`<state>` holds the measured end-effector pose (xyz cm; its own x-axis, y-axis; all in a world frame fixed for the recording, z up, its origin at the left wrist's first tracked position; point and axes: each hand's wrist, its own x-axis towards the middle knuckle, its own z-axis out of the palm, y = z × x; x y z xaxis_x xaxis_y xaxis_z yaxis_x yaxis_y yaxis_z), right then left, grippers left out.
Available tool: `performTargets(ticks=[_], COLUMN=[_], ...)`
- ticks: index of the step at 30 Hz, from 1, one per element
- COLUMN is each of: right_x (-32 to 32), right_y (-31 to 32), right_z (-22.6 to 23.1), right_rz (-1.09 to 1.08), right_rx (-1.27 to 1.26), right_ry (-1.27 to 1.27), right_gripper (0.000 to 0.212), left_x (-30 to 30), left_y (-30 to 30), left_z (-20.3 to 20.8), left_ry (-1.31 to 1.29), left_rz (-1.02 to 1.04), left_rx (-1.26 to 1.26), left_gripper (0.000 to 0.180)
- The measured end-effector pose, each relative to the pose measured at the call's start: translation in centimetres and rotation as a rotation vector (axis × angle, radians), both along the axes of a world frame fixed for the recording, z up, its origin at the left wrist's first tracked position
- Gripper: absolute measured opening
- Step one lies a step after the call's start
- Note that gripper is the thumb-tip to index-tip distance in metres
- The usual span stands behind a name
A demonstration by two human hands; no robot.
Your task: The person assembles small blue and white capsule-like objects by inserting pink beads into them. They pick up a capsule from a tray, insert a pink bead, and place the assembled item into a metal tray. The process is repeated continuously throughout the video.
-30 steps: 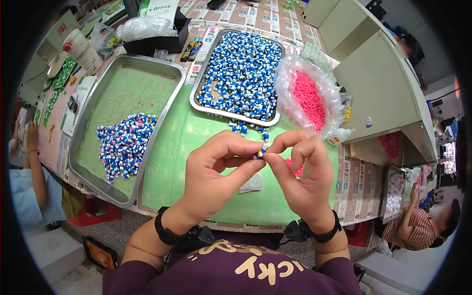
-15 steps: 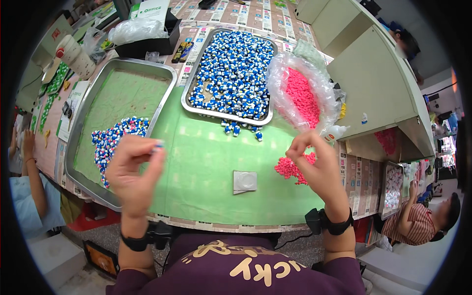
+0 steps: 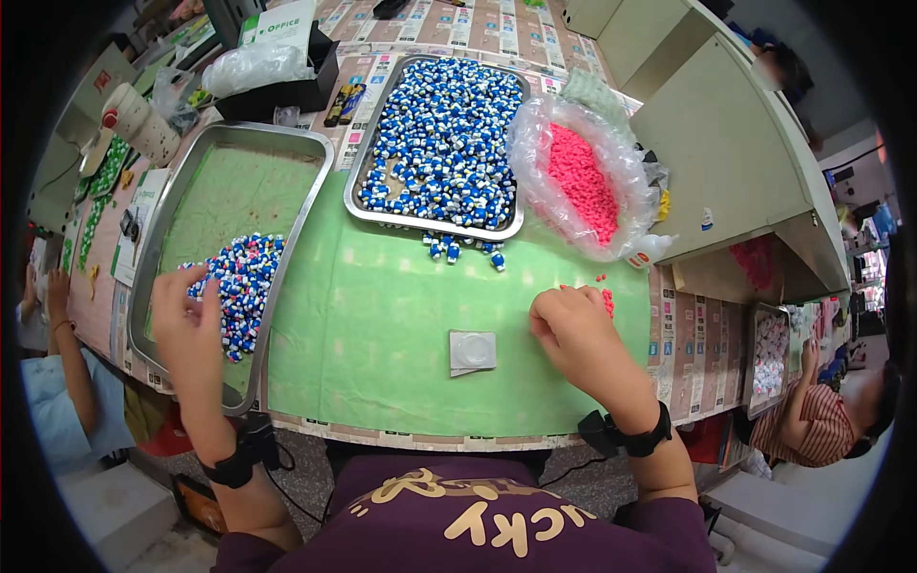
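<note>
Left hand (image 3: 186,320) over the near end of the left tray (image 3: 239,181), thumb and fingers loosely parted, nothing visible between them! Right hand (image 3: 578,329) is down at the other side of the green sheet (image 3: 382,372), fingers curled under, tips hidden by the hand itself, so no telling whether they pinch a bead or nothing at all.

Between the two, a white square pad (image 3: 473,351) lies alone on the sheet. Just beyond the right hand, pink beads (image 3: 608,304) peek out, partly covered by it, a few strays apart from the rest.

Now to the left tray: one heap of blue-and-white pieces with pink touches (image 3: 250,286), near end only, plenty of bare lining behind. Call that the finished share, judging by the pink, and a modest one!

Further up, a handful of loose blue-and-white pieces (image 3: 497,260) sits on the sheet just below the middle tray (image 3: 430,227). And what a load in there: a broad spread of plain pieces (image 3: 439,143), little pink to be seen, so by far the bigger part looks left to do. Beside it, an open clear bag (image 3: 535,181) holds a deep pink supply (image 3: 583,181), which looks ample.
</note>
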<state>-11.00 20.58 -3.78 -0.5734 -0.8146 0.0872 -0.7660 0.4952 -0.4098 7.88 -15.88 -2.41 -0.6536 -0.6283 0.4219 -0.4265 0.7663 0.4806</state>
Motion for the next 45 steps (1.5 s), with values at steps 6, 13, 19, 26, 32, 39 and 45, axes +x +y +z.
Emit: performTargets(ticks=[6,13,19,26,32,39,45], right_x=[0.1,0.2,0.6,-0.2,1.3,1.9,1.9], right_y=[0.1,-0.5,-0.6,-0.2,-2.4,-3.4,-3.1], right_z=[-1.0,-1.0,-1.6,-0.7,4.0,4.0,4.5], right_rz=[-0.053,-0.031,0.001,-0.03,-0.011,0.053,0.149], right_rx=[-0.012,-0.05,-0.141,-0.201,-0.695,-0.725,-0.678], right_ry=[0.021,0.031,-0.094,-0.17,-0.674,-0.47,-0.309], right_gripper=[0.013,0.013,0.015,0.02,0.023,0.025,0.026], left_x=[-8.9,-16.8,-17.6,-15.1,-11.1,-9.1,-8.8], left_y=[10.4,13.9,14.3,14.0,14.0,14.2,14.4], left_z=[1.3,-4.3,-5.3,-2.0,0.3,0.7,0.7], left_ry=[0.016,-0.014,-0.243,-0.045,-0.02,-0.05,0.017], left_rz=[-0.617,-1.137,-1.116,-1.011,-1.025,-0.988,-0.976], left_rx=[0.414,0.163,0.068,0.459,1.454,1.74,1.57], left_gripper=[0.013,0.018,0.016,0.014,0.02,0.022,0.015])
